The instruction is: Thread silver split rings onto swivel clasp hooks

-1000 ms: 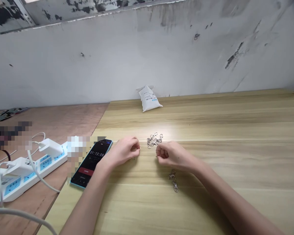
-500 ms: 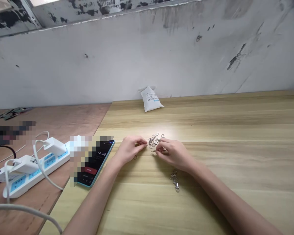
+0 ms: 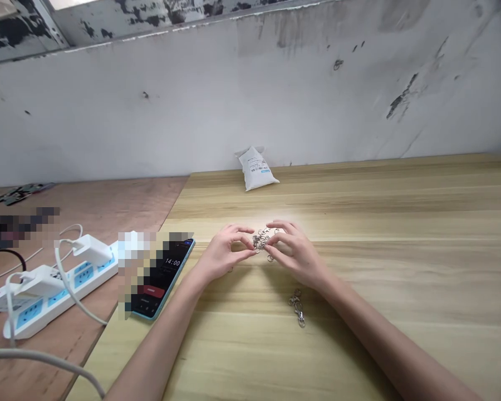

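Note:
A small heap of silver metal clasps and rings [image 3: 261, 239] lies on the light wooden table [image 3: 359, 250]. My left hand [image 3: 225, 253] and my right hand [image 3: 294, 253] meet at this heap from either side, fingertips pinched in among the pieces. What exactly each pinch holds is too small to make out. A joined pair of clasps [image 3: 297, 307] lies by itself on the table just under my right wrist. A tiny ring [image 3: 230, 269] sits beneath my left hand.
A phone [image 3: 162, 277] showing a timer lies left of my left arm at the table's edge. Further left are a white power strip [image 3: 45, 289] with plugs and cables. A small white packet [image 3: 256, 167] leans by the wall.
Both hands moved forward from closed fists short of the heap into the heap itself, and their fingers have loosened into pinches among the clasps.

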The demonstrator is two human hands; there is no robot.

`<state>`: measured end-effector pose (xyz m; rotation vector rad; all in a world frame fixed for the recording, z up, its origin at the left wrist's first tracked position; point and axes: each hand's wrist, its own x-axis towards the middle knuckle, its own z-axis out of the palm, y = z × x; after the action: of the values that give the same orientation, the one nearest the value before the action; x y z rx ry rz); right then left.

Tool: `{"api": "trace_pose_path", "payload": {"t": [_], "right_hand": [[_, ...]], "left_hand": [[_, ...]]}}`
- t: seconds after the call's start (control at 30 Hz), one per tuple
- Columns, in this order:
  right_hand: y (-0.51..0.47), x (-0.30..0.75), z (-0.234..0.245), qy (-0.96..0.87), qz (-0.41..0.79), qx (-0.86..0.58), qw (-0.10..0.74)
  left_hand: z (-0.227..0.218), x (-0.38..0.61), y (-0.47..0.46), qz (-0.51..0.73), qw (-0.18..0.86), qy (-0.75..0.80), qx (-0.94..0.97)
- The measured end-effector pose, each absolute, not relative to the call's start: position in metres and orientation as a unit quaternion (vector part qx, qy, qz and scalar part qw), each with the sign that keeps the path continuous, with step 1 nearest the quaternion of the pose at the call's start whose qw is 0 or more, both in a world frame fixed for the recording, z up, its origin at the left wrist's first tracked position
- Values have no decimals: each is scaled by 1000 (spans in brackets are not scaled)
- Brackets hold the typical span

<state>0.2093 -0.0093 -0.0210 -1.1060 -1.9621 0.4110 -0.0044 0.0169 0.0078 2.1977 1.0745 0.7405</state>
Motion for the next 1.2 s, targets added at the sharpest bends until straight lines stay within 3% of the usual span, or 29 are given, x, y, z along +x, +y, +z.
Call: {"api": "trace_pose_path", "payload": {"t": [0.63, 1.0, 1.2], "right_hand": [[-17, 196, -29, -805, 136, -461, 348], [-17, 192, -31, -811, 92, -434, 380], [-16, 195, -29, -811, 48, -443, 378]], "left_hand": [[7, -2, 14, 268, 252, 356, 859], [8, 10, 7, 313, 200, 386, 845], [5, 6, 11, 293, 297, 430, 801]]}}
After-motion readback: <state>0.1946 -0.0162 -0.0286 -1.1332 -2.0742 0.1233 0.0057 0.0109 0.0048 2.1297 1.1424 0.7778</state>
